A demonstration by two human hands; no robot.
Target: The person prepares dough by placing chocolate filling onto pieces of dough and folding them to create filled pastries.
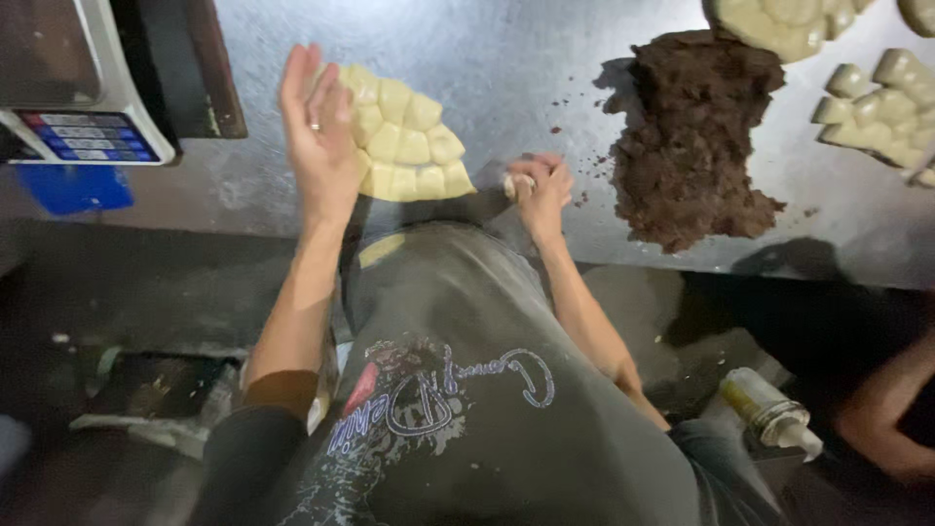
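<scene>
My left hand (318, 131) is raised, fingers apart and palm turned sideways, over the left edge of a pale slab of dough (409, 141) scored into segments; it has a ring on one finger and holds nothing. My right hand (539, 185) is closed around a small pale piece of dough (513, 185) pressed against the metal table (506, 58) near its front edge. A heap of dark brown crumbly filling (691, 146) lies to the right of that hand.
A weighing scale (73, 88) with a blue keypad stands at the back left. More segmented dough pieces (881, 112) and a round one (779, 24) lie at the back right. Another person's arm (891, 414) shows at lower right, beside a squeeze bottle (769, 409).
</scene>
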